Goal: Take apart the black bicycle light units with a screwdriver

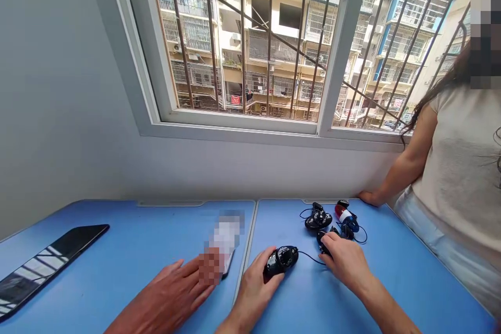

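Note:
My left hand (260, 282) is wrapped round the sides of a glossy black computer mouse (282, 260), resting on or just over the blue table (289, 308). From the mouse's end a thin black cord (311, 257) runs to the right. My right hand (344, 258) has its thumb and fingers closed on a small black piece (323, 242) at the cord's other end; the fingers partly cover it. Just behind lies another black mouse (318, 220) with its cord. Beside it is a red, white and blue mouse (346, 219), also corded.
Another person's hand (176, 292) reaches from the lower left onto a phone (228, 263), partly blurred out. A dark glossy tablet-like slab (50, 263) lies at far left. A person (457, 167) stands at right, one hand on the table's back edge. A barred window (250, 125) is behind.

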A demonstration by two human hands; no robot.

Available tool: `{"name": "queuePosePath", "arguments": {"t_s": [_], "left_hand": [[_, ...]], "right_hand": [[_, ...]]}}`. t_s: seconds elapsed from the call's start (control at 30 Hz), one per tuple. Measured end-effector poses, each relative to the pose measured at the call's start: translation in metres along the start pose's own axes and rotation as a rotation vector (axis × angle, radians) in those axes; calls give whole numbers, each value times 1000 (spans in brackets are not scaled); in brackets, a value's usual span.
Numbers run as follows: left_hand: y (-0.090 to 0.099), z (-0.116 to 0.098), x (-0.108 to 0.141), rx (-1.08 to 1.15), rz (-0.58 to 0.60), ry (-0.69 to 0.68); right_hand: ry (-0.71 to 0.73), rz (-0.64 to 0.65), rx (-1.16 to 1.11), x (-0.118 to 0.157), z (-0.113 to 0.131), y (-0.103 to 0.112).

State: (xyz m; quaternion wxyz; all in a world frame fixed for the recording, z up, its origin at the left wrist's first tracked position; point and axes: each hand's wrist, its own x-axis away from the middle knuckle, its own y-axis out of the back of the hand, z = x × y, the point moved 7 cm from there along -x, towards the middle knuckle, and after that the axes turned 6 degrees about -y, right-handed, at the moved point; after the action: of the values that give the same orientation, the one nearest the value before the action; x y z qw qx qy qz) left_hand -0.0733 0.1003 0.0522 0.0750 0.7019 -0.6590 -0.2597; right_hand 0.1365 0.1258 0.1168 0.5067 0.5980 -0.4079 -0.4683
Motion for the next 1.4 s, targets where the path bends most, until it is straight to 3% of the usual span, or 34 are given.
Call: {"name": "queuePosePath", "arguments": {"t_s": [0.3,0.43,0.57,0.7,0.83,0.93,1.1,1.23,1.4], "left_hand": [[-4,-5,1,17,33,24],[-6,-5,2,-7,41,21],[-6,-7,4,-30,33,16],[-6,-6,3,-42,43,11],[-7,-7,2,-13,71,-19],[-6,-5,0,20,89,-5],[-7,-5,-6,63,143,46],[-10,-6,-12,93,189,64],[-13,-9,-18,146,224,99]], "right_hand": [[-203,-18,73,2,-30,6],[-198,-94,-31,3,-35,0],[-154,-267,-354,13,-34,15],[-101,-236,-851,21,-30,46],[-4,-378,-1163,16,-31,77],[-44,-352,-1282,3,-34,66],[-201,-251,-1688,-13,-35,32],[-298,-314,-1911,-23,-35,20],[-316,-421,-1971,-28,-33,1]]}}
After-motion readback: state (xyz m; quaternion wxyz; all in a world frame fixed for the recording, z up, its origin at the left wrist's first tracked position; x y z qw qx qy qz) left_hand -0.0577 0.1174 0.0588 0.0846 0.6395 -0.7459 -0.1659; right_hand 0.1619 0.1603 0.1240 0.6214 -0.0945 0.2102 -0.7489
